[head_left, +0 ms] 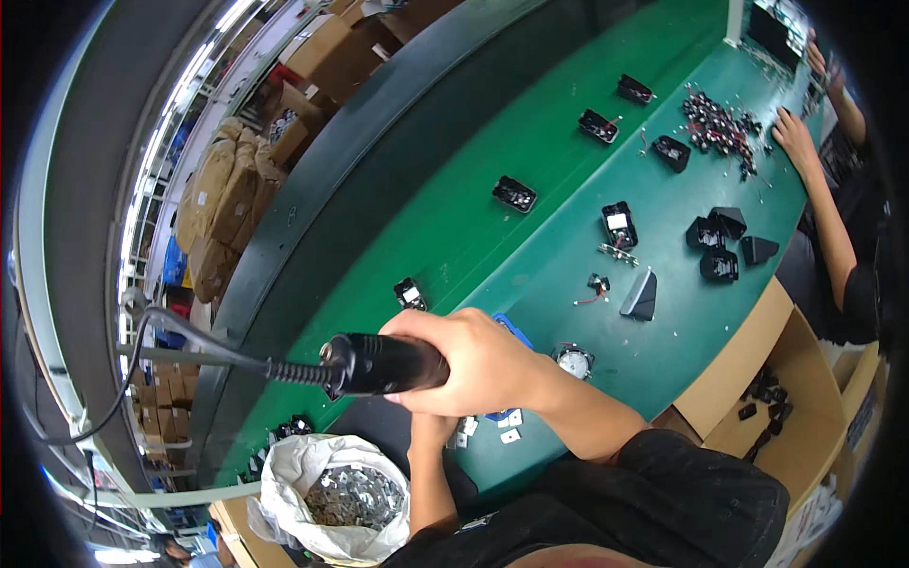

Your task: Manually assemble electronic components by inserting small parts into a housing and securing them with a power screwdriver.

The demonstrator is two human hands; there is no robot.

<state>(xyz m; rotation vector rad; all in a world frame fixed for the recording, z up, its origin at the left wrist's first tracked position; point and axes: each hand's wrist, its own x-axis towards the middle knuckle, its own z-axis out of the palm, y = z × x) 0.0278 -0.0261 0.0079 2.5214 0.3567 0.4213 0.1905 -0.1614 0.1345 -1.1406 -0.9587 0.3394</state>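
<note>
Wrapped in my right hand [478, 364] is a black corded electric screwdriver [379, 364], its cable running off to the left. My left hand [431, 431] is beneath it; only the wrist shows, and its fingers are hidden behind my right hand. Whatever lies under the screwdriver is also hidden. Partly covered by my right hand is a blue object [511, 328]. Beside my right forearm lies a round white part with wires [573, 361]. Small white square pieces [511, 435] are scattered between my forearms.
A white sack [284, 483] of small metal pieces stands at lower left. Black housings [514, 193] sit on the green conveyor belt [417, 227]. More housings [720, 265] and a heap of wired parts [720, 128] lie on the table. A cardboard box [814, 379] and a co-worker's arm [814, 180] are at right.
</note>
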